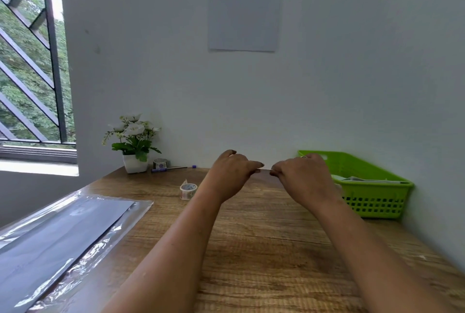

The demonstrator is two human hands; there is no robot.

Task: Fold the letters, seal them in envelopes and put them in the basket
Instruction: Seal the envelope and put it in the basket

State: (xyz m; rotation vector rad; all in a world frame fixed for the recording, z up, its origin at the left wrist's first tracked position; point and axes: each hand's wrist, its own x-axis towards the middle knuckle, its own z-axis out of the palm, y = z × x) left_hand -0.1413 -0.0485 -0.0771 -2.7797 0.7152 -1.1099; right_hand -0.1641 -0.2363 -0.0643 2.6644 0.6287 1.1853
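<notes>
My left hand (230, 174) and my right hand (300, 176) are raised above the far part of the wooden table (251, 237), fingertips almost meeting. Both pinch a thin pale piece (266, 169) that shows only as a fine line seen edge-on; I cannot tell whether it is paper or tape. The green plastic basket (372, 204) stands against the wall at the right, just beyond my right hand, with pale envelopes (364, 179) lying inside. A clear plastic sleeve (63, 232) holding grey sheets lies at the near left.
A small roll of patterned tape (188, 190) stands left of my left wrist. By the back wall are a potted white flower (134, 146), a sticker roll (160, 163) and a pen (168, 168). A printed sheet (242, 10) hangs on the wall; a barred window (30, 61) is at the left.
</notes>
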